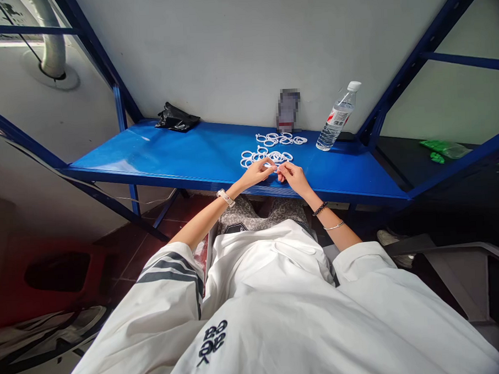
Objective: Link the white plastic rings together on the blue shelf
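Several white rings (272, 156) lay just beyond our curled left fingers (265, 163) and right fingers (289, 170); whether these grasped anything, we could not tell. The blue counter (149, 158) fronted a pale wall (227, 55).

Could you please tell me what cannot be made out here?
Head view:
What the left hand and right hand hold, if anything: too small, covered by the hands.
Upright object: detail lost to pixelation.
Black plastic bag: any contents hidden by its film.
Plastic bottle: label print too small.

Two hands (255, 174) (295, 178), two ring clusters (267, 158) (272, 139), one bottle (338, 117)
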Available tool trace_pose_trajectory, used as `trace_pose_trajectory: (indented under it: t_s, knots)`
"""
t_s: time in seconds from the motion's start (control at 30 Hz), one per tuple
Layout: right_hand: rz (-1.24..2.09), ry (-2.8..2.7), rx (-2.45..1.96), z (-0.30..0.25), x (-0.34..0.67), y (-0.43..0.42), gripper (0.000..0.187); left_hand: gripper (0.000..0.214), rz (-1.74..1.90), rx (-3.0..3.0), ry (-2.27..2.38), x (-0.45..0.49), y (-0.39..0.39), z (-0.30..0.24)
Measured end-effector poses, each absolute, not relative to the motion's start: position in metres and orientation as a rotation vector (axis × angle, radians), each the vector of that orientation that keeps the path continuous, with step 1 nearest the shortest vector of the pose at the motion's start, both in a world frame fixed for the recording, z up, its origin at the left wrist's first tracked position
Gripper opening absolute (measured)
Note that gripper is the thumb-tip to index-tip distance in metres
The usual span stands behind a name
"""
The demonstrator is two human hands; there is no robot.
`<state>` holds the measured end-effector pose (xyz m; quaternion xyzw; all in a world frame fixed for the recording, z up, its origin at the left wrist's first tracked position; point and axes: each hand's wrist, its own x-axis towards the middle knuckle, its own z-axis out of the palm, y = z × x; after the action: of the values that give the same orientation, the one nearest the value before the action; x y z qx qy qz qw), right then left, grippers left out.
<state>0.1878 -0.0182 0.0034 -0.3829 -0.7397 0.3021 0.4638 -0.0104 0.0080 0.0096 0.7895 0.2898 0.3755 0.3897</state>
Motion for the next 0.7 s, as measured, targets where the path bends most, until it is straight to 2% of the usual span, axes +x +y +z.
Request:
trace_pose_trajectory:
  t_s: [0.17, 0.43, 0.7]
  knots:
    - [0.730, -1.798, -0.954, 0.0025, 0.1868, -0.0181, 0.059, 0.063, 0.969, 2.050, 0.733, -0.0108, 0.0087, 0.0090]
    - [0.771, -1.805, -0.954, 0.0014, 0.1872, -0.0170, 0.058, 0.065, 0.982, 2.050, 0.741, -0.0100, 0.0110, 0.0055]
    - [0.775, -1.844, -0.963, 0.0013, 0.1874, -0.0179, 0.054, 0.056, 0.969, 2.022, 0.760, -0.0096, 0.0122, 0.0036]
